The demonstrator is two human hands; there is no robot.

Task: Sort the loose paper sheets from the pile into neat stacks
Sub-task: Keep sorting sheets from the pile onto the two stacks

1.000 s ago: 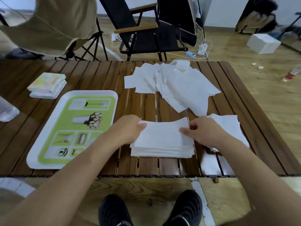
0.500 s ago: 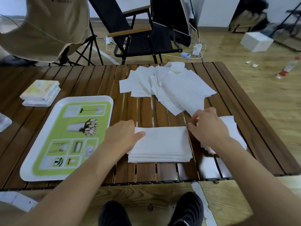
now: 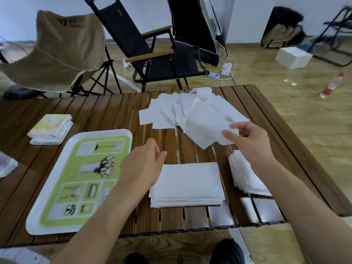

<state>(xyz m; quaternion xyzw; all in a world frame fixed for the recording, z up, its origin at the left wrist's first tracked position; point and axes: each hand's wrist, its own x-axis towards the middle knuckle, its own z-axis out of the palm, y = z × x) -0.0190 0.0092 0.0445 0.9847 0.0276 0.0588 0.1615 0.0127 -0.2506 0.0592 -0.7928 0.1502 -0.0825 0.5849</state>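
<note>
Nearest, a black shoe (image 3: 226, 252) shows on the floor below the edge of the counter (image 3: 106, 115), which is made of dark brown wooden slats running away from the viewer. On the counter's near part lies a neat stack (image 3: 187, 184) of white, soft-looking rectangular sheets, squared up, with its long axis running left to right along the near edge. Just to its right a second stack (image 3: 245, 178) sits partly under the right forearm, its edges slightly fanned and its long axis pointing away and a little leftward. The left hand (image 3: 142, 166) is over the left edge of the neat stack, its grip loose and open with the fingers relaxed and nothing in it; whether it touches the paper cannot be told. To the left lies a white plastic tray (image 3: 38, 206) with a green printed panel. Farther out, the right hand (image 3: 247, 141) has its grip closed in a pinch, thumb and fingers on the near right corner of a top sheet (image 3: 205, 128), which lies diagonally. That sheet belongs to the loose pile (image 3: 165, 115), overlapping white sheets pointing every way across the counter's far middle. Two flat packets (image 3: 50, 128) lie stacked at far left, and a black folding chair (image 3: 144, 44) stands beyond the counter.
</note>
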